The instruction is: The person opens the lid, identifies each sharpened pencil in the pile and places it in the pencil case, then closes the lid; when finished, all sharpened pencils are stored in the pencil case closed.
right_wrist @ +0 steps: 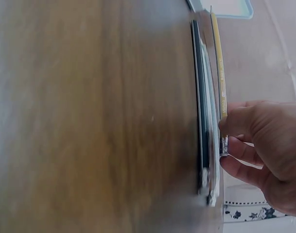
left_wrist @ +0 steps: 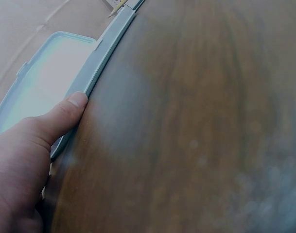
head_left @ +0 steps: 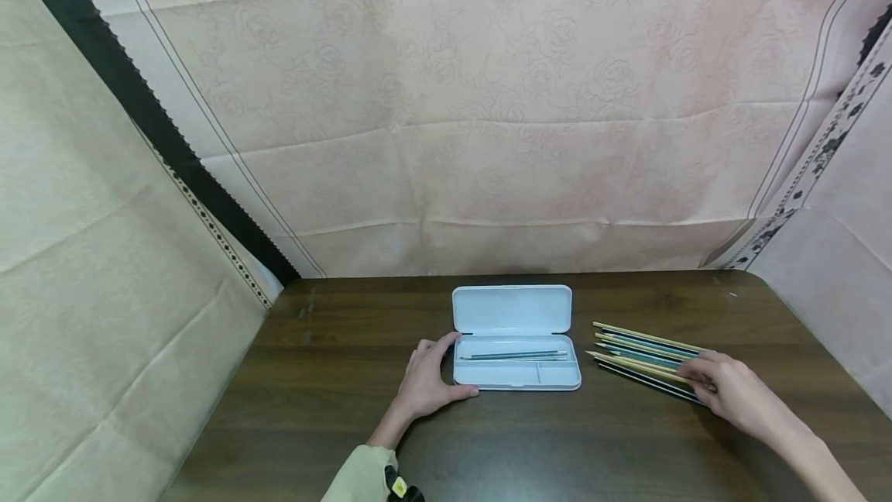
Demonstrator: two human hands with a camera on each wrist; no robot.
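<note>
A light blue pencil case (head_left: pixel 512 310) lies open on the table, its lid folded back. A couple of pencils (head_left: pixel 516 355) rest in its tray, above a small divider. My left hand (head_left: pixel 427 382) grips the left end of the case, thumb on the front edge and fingers near the back corner. To the right of the case is a loose row of yellow, teal and black pencils (head_left: pixel 644 383). My right hand (head_left: pixel 728 397) pinches a yellow pencil (right_wrist: pixel 219 63) near its eraser end. In the right wrist view that pencil stands slightly apart from the others, tip toward the case.
The dark wooden table (head_left: pixel 530 440) ends at a pale patterned cloth (head_left: pixel 488 177) hanging behind it. More cloth hangs at the left (head_left: pixel 125 293) and right (head_left: pixel 829 277) sides.
</note>
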